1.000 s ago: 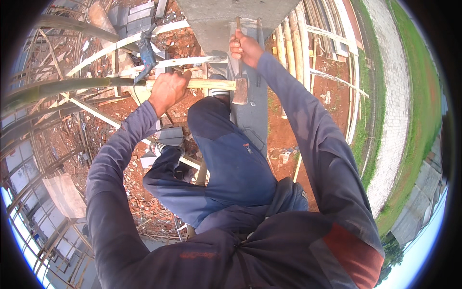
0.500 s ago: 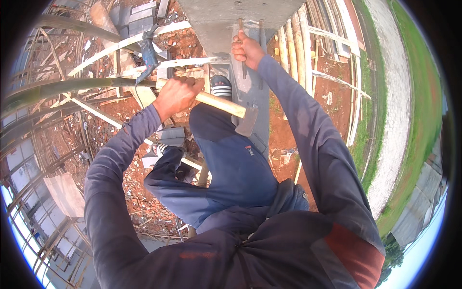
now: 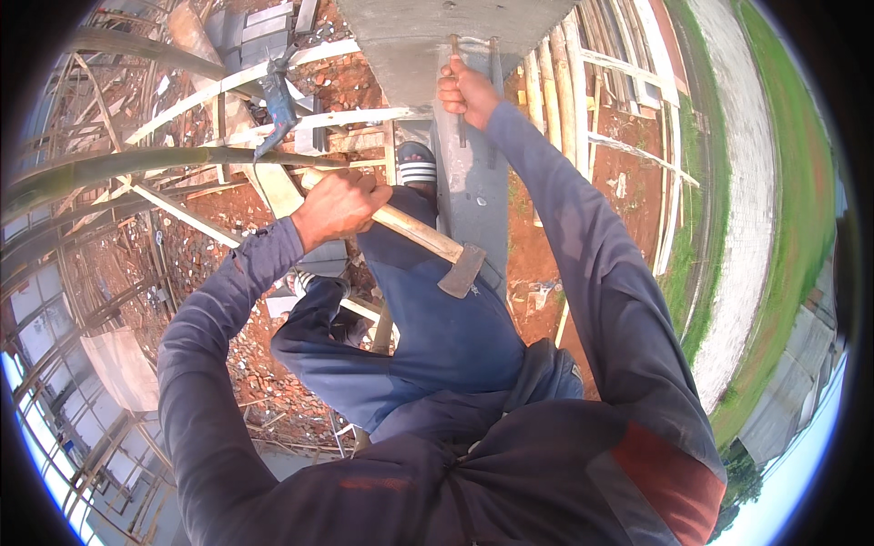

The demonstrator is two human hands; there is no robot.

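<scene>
My left hand (image 3: 341, 207) is closed around the wooden handle of a hatchet (image 3: 419, 231). Its dark metal head (image 3: 462, 270) hangs over my thigh, beside the grey concrete beam (image 3: 482, 218). Higher up, my right hand (image 3: 466, 95) grips a thin brownish metal rod (image 3: 462, 136), whose upper end meets the concrete face (image 3: 414, 55) at the top of the beam. My fingers cover the rod's middle. One striped sandal (image 3: 418, 170) is against the beam's left side.
A blue power tool (image 3: 279, 102) with a cord lies across wooden poles at upper left. A bamboo pole (image 3: 118, 171) runs in from the left. Reddish ground with rubble (image 3: 264, 364) lies far below. Long timbers (image 3: 572, 91) stand right of the beam.
The hatchet head has moved slightly down toward my lap and turned, its blade shifting away from the beam. My left hand has dropped slightly. My right hand stays on the rod.
</scene>
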